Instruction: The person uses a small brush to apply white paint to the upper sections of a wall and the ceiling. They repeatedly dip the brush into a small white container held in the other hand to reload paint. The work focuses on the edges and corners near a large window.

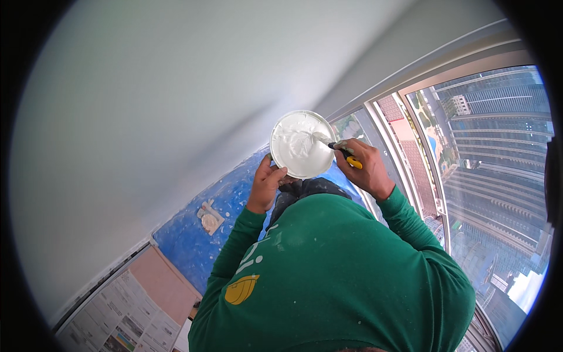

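I see my left hand (267, 185) gripping a round tub (302, 176); my right hand (369, 169) holds a tool (332, 145). Its tip (318, 137) is over white paste (298, 146)

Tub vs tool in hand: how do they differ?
Shape: the tub is round and wide; the tool is slim.
Colour: the tub is white; the tool's handle is black and yellow.
Holder: left hand for the tub, right hand for the tool.

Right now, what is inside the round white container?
The container holds uneven white paste. A tool with a black-and-yellow handle, held in the right hand, reaches over it. The bottom is covered and cannot be seen.
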The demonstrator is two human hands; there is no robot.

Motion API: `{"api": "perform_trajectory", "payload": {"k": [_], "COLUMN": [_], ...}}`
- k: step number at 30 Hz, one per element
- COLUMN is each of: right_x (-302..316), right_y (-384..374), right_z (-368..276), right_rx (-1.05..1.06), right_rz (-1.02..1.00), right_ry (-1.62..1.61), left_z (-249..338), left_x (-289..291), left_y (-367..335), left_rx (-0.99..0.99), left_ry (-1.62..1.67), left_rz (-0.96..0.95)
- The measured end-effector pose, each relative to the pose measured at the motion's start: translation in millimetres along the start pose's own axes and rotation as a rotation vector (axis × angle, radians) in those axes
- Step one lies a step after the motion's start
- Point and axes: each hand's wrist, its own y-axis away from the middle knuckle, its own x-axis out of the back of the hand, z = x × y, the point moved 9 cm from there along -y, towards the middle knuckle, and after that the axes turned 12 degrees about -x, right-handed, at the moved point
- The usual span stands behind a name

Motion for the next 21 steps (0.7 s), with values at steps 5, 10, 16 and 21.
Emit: {"api": "perform_trajectory", "payload": {"k": [5, 10, 16, 21], "right_x": [-10, -30, -38, -30], "right_y": [2, -1, 1, 1], "right_z": [-8, 4, 2, 0], "right_rx": [-0.049, -0.047, 0.014, 0.022], "right_rz": [-0.001, -0.088, -0.112, -0.118], "right_ry": [-0.058, -0.096, -0.094, -0.143], "left_z": [-8, -19, -15, -10], "left_x": [6, 13, 6, 2], "left_y": [1, -4, -2, -1], "left_rx": [-0.017, -0.017, -0.014, -0.050], "left_ry": [-0.003, -0.027, -0.085, -0.053], "left_rz": [0.017, 0.047, 0.029, 0.086]}}
